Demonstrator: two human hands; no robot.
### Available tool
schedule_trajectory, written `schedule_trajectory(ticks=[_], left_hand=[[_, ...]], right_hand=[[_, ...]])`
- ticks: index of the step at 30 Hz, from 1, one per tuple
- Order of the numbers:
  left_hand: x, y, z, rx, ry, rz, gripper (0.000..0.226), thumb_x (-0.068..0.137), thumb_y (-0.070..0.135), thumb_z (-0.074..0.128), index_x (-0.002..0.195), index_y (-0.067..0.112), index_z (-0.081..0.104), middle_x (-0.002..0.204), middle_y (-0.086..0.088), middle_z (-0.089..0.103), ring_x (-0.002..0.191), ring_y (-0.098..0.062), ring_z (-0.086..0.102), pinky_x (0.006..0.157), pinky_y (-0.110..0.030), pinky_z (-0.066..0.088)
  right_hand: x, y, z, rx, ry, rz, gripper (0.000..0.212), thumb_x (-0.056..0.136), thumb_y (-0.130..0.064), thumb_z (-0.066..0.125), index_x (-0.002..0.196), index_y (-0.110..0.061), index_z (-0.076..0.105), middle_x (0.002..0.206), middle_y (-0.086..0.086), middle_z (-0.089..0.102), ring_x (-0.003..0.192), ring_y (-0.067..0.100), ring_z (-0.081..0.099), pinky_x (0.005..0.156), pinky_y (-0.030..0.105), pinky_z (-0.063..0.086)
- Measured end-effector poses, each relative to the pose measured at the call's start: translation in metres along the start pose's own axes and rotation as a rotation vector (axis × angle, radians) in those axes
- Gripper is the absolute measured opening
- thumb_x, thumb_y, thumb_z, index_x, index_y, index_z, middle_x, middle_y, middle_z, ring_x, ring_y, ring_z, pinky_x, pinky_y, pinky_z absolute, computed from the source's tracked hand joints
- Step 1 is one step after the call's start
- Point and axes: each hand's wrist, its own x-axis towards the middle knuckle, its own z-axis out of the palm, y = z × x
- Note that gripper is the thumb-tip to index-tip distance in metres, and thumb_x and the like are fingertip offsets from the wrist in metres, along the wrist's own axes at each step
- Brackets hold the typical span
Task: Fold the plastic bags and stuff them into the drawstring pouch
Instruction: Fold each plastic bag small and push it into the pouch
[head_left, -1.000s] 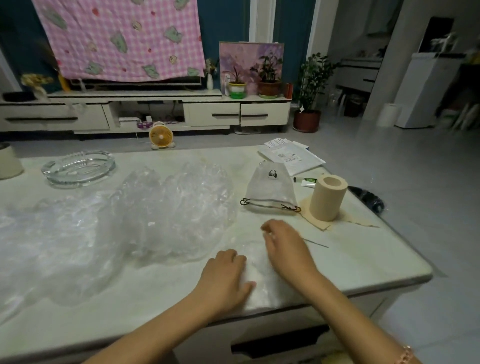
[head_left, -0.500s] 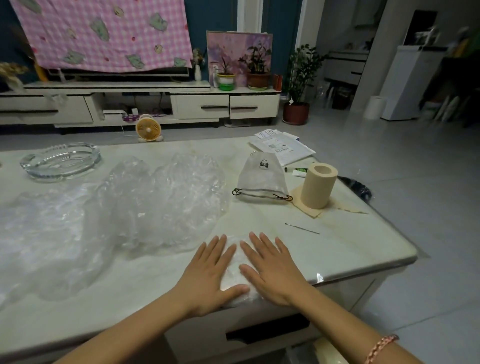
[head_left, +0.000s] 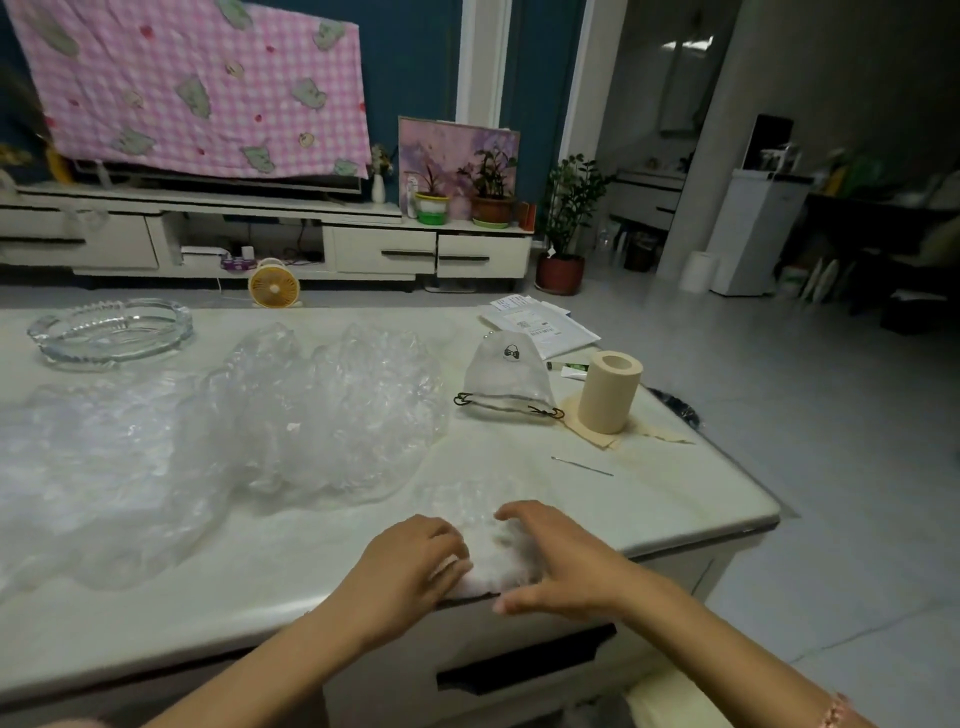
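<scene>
Dim, cool indoor light, grainy. The table takes a soft sheen, strongest toward its right edge; the loose plastic bags glint. The left hand and right hand are softened by motion blur, the folded bag between them washed pale. The room's far right sinks dark; verticals lean at the frame's edges

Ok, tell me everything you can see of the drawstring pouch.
The drawstring pouch lies flat on the table, between the heap of plastic bags and the cream roll. It is pale, see-through fabric with a small black bow mark near its far end. A dark cord runs along its near edge, looped at both corners. It looks empty; nothing rests on it.
</scene>
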Motion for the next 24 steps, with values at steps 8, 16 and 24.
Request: schedule_trajectory(ticks=[8, 16, 24], left_hand=[[0.013, 0.006, -0.017, 0.035, -0.121, -0.072, 0.078, 0.072, 0.081, 0.027, 0.129, 0.032, 0.048, 0.127, 0.018, 0.051, 0.112, -0.004, 0.049, 0.086, -0.019, 0.038], [0.018, -0.025, -0.005, -0.073, -0.003, -0.12, 0.062, 0.079, 0.078, 0.03, 0.092, 0.029, 0.066, 0.092, 0.019, 0.061, 0.085, -0.001, 0.054, 0.065, -0.016, 0.044], [0.023, -0.021, 0.0, -0.181, 0.133, -0.295, 0.04, 0.086, 0.059, 0.031, 0.077, 0.029, 0.055, 0.068, 0.014, 0.059, 0.067, -0.005, 0.053, 0.061, -0.02, 0.04]], right_hand=[[0.01, 0.032, 0.004, 0.063, 0.132, -0.062, 0.017, 0.097, -0.027, 0.049, 0.105, -0.019, 0.062, 0.128, -0.008, 0.057, 0.115, 0.007, 0.052, 0.097, 0.021, 0.04], [0.016, 0.026, -0.019, 0.151, -0.108, 0.054, 0.05, 0.076, -0.056, 0.066, 0.113, -0.028, 0.048, 0.118, -0.013, 0.052, 0.106, 0.007, 0.051, 0.092, 0.027, 0.044], [0.019, 0.033, -0.004, -0.127, -0.04, -0.175, 0.047, 0.089, -0.041, 0.059, 0.127, -0.017, 0.046, 0.133, -0.005, 0.042, 0.119, 0.013, 0.038, 0.101, 0.025, 0.029]])
